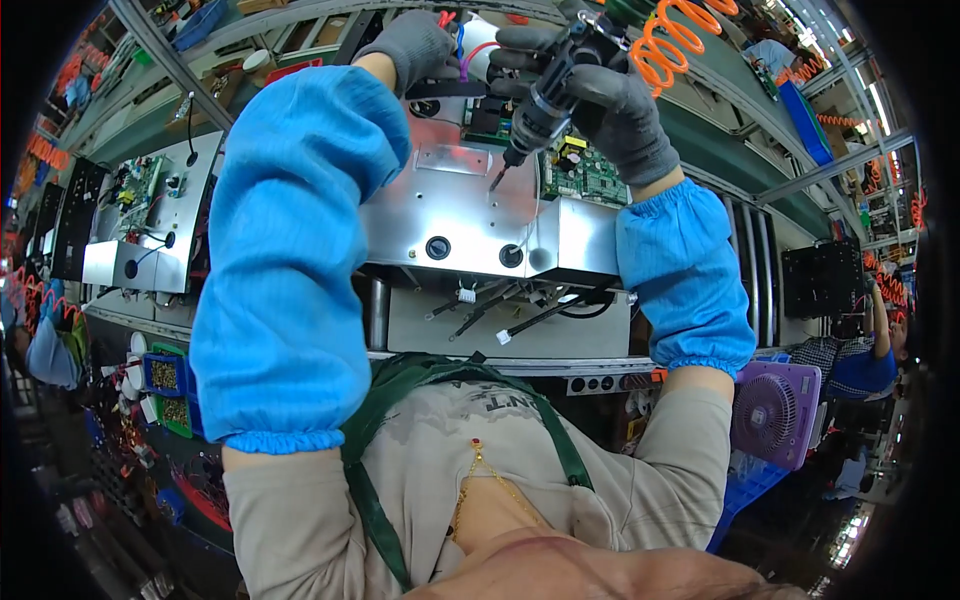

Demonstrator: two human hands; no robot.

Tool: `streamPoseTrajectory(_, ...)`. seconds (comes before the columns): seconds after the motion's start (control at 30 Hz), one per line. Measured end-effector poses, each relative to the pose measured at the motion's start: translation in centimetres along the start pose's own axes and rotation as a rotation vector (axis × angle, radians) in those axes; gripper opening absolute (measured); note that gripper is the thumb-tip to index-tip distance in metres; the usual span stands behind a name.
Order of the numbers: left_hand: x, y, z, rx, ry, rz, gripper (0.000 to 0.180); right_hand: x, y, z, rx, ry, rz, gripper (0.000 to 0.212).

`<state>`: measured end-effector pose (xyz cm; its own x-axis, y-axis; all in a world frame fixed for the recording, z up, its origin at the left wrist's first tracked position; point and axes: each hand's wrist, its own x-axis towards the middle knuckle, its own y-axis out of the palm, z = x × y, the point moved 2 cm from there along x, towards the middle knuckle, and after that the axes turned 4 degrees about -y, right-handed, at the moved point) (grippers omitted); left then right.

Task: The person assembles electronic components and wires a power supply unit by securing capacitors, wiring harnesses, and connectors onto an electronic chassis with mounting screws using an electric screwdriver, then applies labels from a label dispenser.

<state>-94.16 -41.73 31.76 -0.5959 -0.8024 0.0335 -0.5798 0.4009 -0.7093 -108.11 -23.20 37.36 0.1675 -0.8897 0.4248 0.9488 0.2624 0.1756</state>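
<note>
My right hand (625, 115), in a grey glove, grips a black power screwdriver (540, 112). Its bit slants down to the left, over the silver metal chassis (400, 215); whether the tip touches the metal I cannot tell. My left hand (415, 48), also gloved, is at the chassis's far side with its fingers curled beside a white cylinder (480, 50) and red and blue wires. What those fingers hold is hidden. A green circuit board (580, 172) sits on the chassis's right part. Loose black cables with white plugs (504, 337) hang from its near edge.
An orange coiled hose (662, 45) hangs by the screwdriver. Another chassis with a circuit board (150, 195) stands to the left, near blue bins of small parts (163, 373). Metal rollers (752, 265) and a purple fan (770, 415) are on the right. A co-worker (865, 360) is farther right.
</note>
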Motion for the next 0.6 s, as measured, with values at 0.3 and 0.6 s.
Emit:
streamPoseTrajectory(0.3, -6.2, 2.7, -0.8, -0.721, 0.061, -0.250, 0.025, -1.6, -2.8, -4.6, -0.104, 0.055, -0.173, 0.053)
streamPoseTrajectory(0.6, -9.2, 6.0, 1.3, -0.381, 0.317, -0.615, 0.028, -0.7, 3.7, 0.4, -0.361, -0.008, -0.397, 0.027)
